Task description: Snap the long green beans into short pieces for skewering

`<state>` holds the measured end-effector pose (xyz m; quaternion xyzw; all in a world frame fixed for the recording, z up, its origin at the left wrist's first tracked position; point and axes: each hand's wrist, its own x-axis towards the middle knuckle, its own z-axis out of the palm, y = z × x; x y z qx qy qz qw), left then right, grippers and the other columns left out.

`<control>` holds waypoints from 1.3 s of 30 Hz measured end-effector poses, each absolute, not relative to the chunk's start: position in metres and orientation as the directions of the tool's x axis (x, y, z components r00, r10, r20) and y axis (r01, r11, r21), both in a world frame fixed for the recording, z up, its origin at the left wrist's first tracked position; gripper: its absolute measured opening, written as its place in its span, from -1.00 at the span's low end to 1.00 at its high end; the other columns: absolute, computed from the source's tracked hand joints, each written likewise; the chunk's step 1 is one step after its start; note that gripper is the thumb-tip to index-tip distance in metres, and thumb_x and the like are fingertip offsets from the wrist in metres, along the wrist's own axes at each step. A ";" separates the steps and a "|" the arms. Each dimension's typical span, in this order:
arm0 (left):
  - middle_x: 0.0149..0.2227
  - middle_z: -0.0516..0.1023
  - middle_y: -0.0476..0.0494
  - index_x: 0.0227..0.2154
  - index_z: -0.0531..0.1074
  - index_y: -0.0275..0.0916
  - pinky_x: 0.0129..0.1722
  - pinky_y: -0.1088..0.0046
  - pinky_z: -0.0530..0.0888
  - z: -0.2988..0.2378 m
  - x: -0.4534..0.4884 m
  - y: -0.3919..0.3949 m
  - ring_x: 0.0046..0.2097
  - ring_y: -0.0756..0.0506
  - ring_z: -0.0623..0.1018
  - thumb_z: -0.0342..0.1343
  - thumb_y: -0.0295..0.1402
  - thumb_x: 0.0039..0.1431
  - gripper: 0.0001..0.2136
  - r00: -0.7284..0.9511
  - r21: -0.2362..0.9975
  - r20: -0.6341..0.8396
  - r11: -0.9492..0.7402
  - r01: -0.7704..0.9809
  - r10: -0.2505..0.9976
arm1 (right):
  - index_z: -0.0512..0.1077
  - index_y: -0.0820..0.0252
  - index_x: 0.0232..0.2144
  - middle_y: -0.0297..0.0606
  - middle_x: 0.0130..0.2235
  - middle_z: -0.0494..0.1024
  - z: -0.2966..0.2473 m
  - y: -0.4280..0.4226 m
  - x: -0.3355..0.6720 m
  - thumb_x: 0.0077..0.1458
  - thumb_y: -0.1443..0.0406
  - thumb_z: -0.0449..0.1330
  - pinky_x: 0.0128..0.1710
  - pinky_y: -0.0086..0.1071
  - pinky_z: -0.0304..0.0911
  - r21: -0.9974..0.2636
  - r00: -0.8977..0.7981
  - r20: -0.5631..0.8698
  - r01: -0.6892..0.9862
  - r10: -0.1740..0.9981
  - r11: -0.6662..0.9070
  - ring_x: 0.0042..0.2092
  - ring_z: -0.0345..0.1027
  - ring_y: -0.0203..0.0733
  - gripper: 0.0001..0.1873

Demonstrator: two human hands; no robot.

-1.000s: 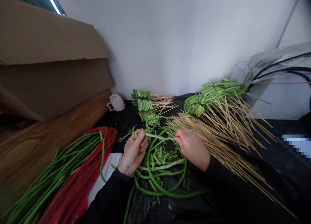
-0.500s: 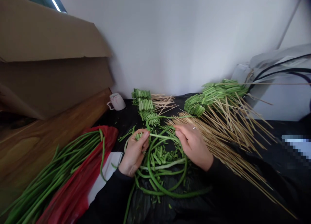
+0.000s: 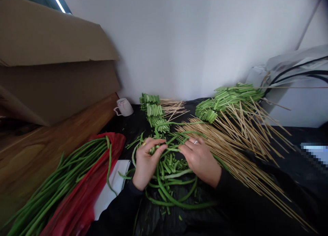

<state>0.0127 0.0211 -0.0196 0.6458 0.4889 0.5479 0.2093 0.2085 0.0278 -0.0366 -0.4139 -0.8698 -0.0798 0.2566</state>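
Thumb and fingers of my left hand (image 3: 147,161) are closed on a long green bean, with short cut pieces partly visible inside the curled fingers. A short stretch of this long bean (image 3: 173,149) runs across to my right hand (image 3: 201,159), which pinches it and wears a ring. Beneath both hands lie short bean pieces (image 3: 167,166) in a loose pile. Whole long beans (image 3: 179,204) curl around that pile on the black plastic sheet (image 3: 153,224). My right fingertips hide part of the bean.
Skewered bean bundles (image 3: 153,110) stand at the back, with more skewered beans (image 3: 237,96) at right. Bare wooden skewers (image 3: 230,150) lie beside my right arm. At left are a red bag (image 3: 74,198) of long beans, a white mug (image 3: 124,107) and a cardboard box (image 3: 58,89).
My hands have come closer together, shortening the stretch of bean between them. My right hand has moved slightly left and down, and its fingers are curled more.
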 end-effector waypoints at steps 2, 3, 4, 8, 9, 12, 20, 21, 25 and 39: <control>-0.38 0.53 -0.13 -0.31 0.64 -0.13 -0.21 0.48 0.34 -0.022 0.016 0.018 -0.29 -0.09 0.47 0.33 -0.41 -0.03 -0.83 0.045 0.783 0.490 -0.463 0.415 0.870 | 0.41 0.20 -0.35 -0.23 -0.39 0.43 -0.038 0.026 0.207 0.22 0.45 0.03 -0.19 -0.17 0.02 -0.021 -0.553 0.494 0.764 0.671 0.645 -0.24 0.23 -0.06 -0.82; -0.38 0.52 -0.13 -0.29 0.64 -0.12 -0.22 0.49 0.34 -0.024 0.017 0.017 -0.30 -0.09 0.47 0.34 -0.43 -0.05 -0.80 0.095 0.782 0.471 -0.465 0.415 0.877 | 0.41 0.20 -0.34 -0.22 -0.39 0.43 -0.038 0.025 0.206 0.21 0.46 0.03 -0.19 -0.16 0.01 0.001 -0.563 0.490 0.763 0.665 0.646 -0.24 0.23 -0.05 -0.82; -0.38 0.51 -0.13 -0.28 0.64 -0.10 -0.24 0.49 0.34 -0.027 0.017 0.017 -0.31 -0.09 0.47 0.34 -0.44 -0.05 -0.78 0.135 0.778 0.452 -0.464 0.424 0.882 | 0.41 0.21 -0.33 -0.22 -0.38 0.43 -0.038 0.024 0.206 0.21 0.46 0.03 -0.19 -0.15 0.01 0.020 -0.573 0.486 0.762 0.660 0.648 -0.24 0.22 -0.05 -0.83; -0.36 0.51 -0.12 -0.28 0.61 -0.10 -0.24 0.48 0.35 -0.036 0.016 0.017 -0.31 -0.07 0.49 0.25 -0.43 0.07 -0.85 0.255 0.681 0.427 -0.494 0.540 0.868 | 0.41 0.27 -0.17 -0.17 -0.32 0.46 -0.037 0.021 0.203 0.24 0.43 0.01 -0.15 -0.12 0.01 0.093 -0.618 0.494 0.736 0.611 0.670 -0.20 0.23 -0.02 -0.80; -0.36 0.51 -0.12 -0.27 0.60 -0.11 -0.24 0.47 0.36 -0.037 0.015 0.018 -0.31 -0.07 0.49 0.20 -0.42 0.12 -0.86 0.288 0.641 0.429 -0.513 0.571 0.856 | 0.39 0.29 -0.12 -0.16 -0.30 0.46 -0.036 0.021 0.203 0.24 0.43 0.01 -0.13 -0.11 0.01 0.113 -0.629 0.501 0.729 0.595 0.675 -0.20 0.23 -0.02 -0.78; -0.35 0.50 -0.11 -0.25 0.56 -0.17 -0.25 0.46 0.36 -0.035 0.015 0.017 -0.29 -0.07 0.49 0.10 -0.42 0.21 -0.86 0.366 0.544 0.443 -0.570 0.616 0.818 | 0.39 0.28 -0.18 -0.16 -0.32 0.46 -0.034 0.019 0.202 0.24 0.43 -0.01 -0.10 -0.10 0.00 0.123 -0.635 0.504 0.724 0.586 0.679 -0.21 0.23 -0.01 -0.81; -0.43 0.50 -0.06 -0.40 0.56 -0.26 -0.30 0.52 0.36 -0.025 0.019 0.018 -0.35 0.00 0.46 0.23 -0.35 0.12 -0.91 0.185 0.837 0.392 -0.433 0.335 0.901 | 0.23 0.17 -0.38 -0.37 -0.48 0.37 -0.039 0.014 0.194 0.32 0.38 -0.13 -0.25 -0.28 -0.01 -0.307 -0.457 0.530 0.682 0.715 0.664 -0.44 0.18 -0.22 -0.76; -0.43 0.49 -0.05 -0.40 0.56 -0.26 -0.36 0.55 0.34 -0.026 0.020 0.019 -0.39 0.03 0.44 0.24 -0.33 0.10 -0.90 0.150 0.891 0.340 -0.369 0.264 0.929 | 0.22 0.16 -0.39 -0.38 -0.50 0.36 -0.040 0.013 0.192 0.34 0.35 -0.14 -0.27 -0.30 -0.02 -0.350 -0.433 0.534 0.669 0.727 0.656 -0.45 0.17 -0.22 -0.75; -0.63 0.28 0.10 -0.37 0.53 -0.28 -0.65 0.65 0.06 -0.029 0.019 0.023 -0.62 0.15 0.13 0.30 -0.24 0.03 -0.79 0.010 0.988 0.100 -0.098 -0.124 0.995 | 0.19 0.14 -0.41 -0.40 -0.53 0.33 -0.040 0.013 0.189 0.35 0.31 -0.13 -0.34 -0.34 -0.05 -0.464 -0.396 0.501 0.628 0.770 0.625 -0.46 0.16 -0.23 -0.74; -0.53 0.31 0.03 -0.43 0.41 -0.34 -0.65 0.71 0.16 -0.012 -0.006 0.037 -0.55 0.13 0.27 0.13 -0.48 0.08 -0.97 0.109 0.612 -0.182 0.200 -0.765 0.977 | 0.33 0.18 -0.39 -0.43 -0.59 0.37 -0.030 0.019 0.197 0.31 0.15 -0.07 -0.52 -0.48 0.11 -0.979 -0.454 0.116 0.098 0.884 0.179 -0.55 0.24 -0.36 -0.68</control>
